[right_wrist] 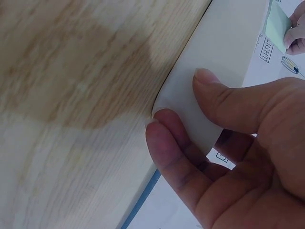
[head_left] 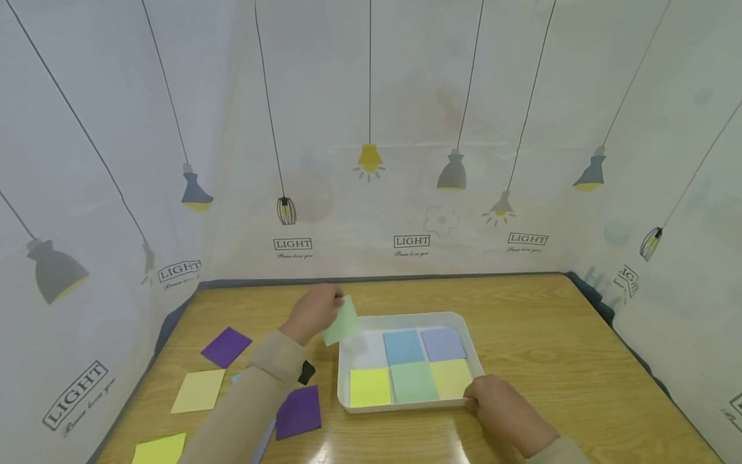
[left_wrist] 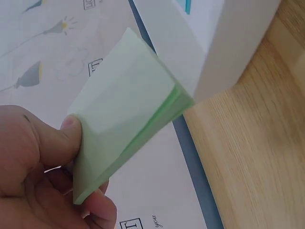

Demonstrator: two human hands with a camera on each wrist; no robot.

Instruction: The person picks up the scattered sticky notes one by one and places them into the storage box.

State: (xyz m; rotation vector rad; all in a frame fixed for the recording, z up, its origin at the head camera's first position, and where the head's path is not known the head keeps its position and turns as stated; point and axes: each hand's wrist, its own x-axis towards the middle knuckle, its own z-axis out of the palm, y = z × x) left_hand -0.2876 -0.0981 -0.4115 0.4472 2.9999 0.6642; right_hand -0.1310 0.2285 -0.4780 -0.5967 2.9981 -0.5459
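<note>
My left hand (head_left: 315, 311) pinches a pale green sticky note pad (left_wrist: 119, 109) between thumb and fingers. In the head view it hangs tilted over the left rim of the white tray (head_left: 406, 406). A bare part of the tray floor shows at the back left. Two rows of pads lie inside: blue (head_left: 404, 347) and lavender (head_left: 443, 345) behind, bright yellow (head_left: 370, 388), green (head_left: 414, 383) and pale yellow (head_left: 451, 379) in front. My right hand (head_left: 504, 409) holds the tray's front right corner, thumb and fingertips against its outer wall.
Left of the tray lie purple pads (head_left: 227, 347) (head_left: 298, 412), a pale yellow pad (head_left: 198, 391), a bright yellow pad (head_left: 159, 449) and a small black item (head_left: 306, 372). My left sleeve partly covers bluish pads. A lamp-printed sheet (head_left: 371, 212) surrounds the wooden table (head_left: 533, 328).
</note>
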